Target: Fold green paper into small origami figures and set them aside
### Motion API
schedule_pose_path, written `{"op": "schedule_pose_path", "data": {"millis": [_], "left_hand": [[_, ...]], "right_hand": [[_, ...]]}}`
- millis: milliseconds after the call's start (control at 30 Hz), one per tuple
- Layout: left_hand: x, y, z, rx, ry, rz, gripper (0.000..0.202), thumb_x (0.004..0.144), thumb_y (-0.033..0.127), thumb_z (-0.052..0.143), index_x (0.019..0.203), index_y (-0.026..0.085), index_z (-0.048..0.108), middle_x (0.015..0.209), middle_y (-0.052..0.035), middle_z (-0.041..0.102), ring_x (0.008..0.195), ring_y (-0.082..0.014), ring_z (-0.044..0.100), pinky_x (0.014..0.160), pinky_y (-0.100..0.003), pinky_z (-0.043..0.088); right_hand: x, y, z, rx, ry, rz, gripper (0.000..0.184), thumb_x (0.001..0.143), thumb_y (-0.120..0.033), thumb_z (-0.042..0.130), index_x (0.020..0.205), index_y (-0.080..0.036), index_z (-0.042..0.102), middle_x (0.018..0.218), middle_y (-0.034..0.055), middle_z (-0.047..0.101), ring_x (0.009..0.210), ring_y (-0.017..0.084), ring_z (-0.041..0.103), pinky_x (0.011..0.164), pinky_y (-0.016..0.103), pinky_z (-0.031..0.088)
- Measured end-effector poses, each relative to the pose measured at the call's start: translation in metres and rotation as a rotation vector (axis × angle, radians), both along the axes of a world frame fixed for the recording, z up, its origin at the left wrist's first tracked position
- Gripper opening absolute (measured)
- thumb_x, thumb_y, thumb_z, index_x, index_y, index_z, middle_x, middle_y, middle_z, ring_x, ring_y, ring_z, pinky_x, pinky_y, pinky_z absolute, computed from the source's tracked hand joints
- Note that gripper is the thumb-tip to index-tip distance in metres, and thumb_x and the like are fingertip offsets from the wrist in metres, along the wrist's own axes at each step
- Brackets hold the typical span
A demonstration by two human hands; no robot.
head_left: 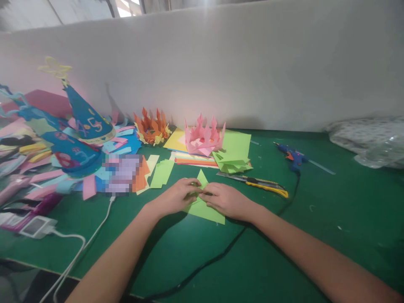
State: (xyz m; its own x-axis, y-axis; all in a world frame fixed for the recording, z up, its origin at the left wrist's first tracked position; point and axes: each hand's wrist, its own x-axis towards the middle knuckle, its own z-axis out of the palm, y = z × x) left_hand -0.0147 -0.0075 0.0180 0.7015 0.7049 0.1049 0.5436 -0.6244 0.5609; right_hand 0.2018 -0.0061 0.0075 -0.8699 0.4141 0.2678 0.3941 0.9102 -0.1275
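A light green sheet of paper (206, 211) lies on the green table, its pointed top showing beyond my fingers. My left hand (179, 194) is closed at the left of the paper, thumb and fingers pinching near its middle. From the other side my right hand (225, 200) meets it, fingertips pressed together on the same paper. The fingertips of both hands almost touch and hide part of the folds. Just past my hands are a stack of folded green paper pieces (232, 162) and a yellow utility knife (267, 187).
A pink paper crown (204, 141) and an orange paper crown (153, 128) stand at the back. Blue cone hats (88, 115) sit among paper strips on the left. A blue glue gun (290, 155) lies right, its black cord (217, 259) crossing the table near my right forearm.
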Motion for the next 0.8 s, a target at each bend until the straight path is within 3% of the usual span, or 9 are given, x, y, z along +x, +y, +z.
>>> {"op": "schedule_pose_path", "data": {"millis": [167, 433, 800], "left_hand": [[-0.003, 0.000, 0.000, -0.049, 0.017, -0.007, 0.033, 0.085, 0.012, 0.049, 0.115, 0.023, 0.059, 0.122, -0.0086, 0.052, 0.116, -0.0219, 0.046, 0.097, -0.036, 0.039], [-0.005, 0.002, -0.004, -0.046, 0.009, -0.008, 0.038, 0.083, 0.010, 0.050, 0.117, 0.024, 0.058, 0.125, -0.0077, 0.052, 0.118, -0.0218, 0.046, 0.097, -0.036, 0.040], [-0.006, 0.007, -0.003, -0.069, -0.016, -0.051, 0.030, 0.084, 0.013, 0.050, 0.110, 0.023, 0.063, 0.119, -0.0082, 0.053, 0.112, -0.0202, 0.051, 0.096, -0.033, 0.041]], "right_hand": [[0.006, 0.003, 0.001, 0.070, -0.015, 0.008, 0.027, 0.095, -0.021, 0.038, 0.105, -0.013, 0.062, 0.083, 0.0096, 0.058, 0.081, 0.019, 0.049, 0.072, 0.033, 0.039], [0.028, 0.008, 0.007, 0.022, -0.020, 0.035, 0.029, 0.093, -0.019, 0.037, 0.103, -0.012, 0.064, 0.079, 0.0092, 0.057, 0.081, 0.020, 0.047, 0.074, 0.035, 0.037], [-0.004, 0.001, 0.008, 0.058, -0.023, 0.160, 0.030, 0.094, -0.019, 0.035, 0.100, -0.012, 0.063, 0.078, 0.0081, 0.056, 0.078, 0.019, 0.046, 0.074, 0.034, 0.036]]}}
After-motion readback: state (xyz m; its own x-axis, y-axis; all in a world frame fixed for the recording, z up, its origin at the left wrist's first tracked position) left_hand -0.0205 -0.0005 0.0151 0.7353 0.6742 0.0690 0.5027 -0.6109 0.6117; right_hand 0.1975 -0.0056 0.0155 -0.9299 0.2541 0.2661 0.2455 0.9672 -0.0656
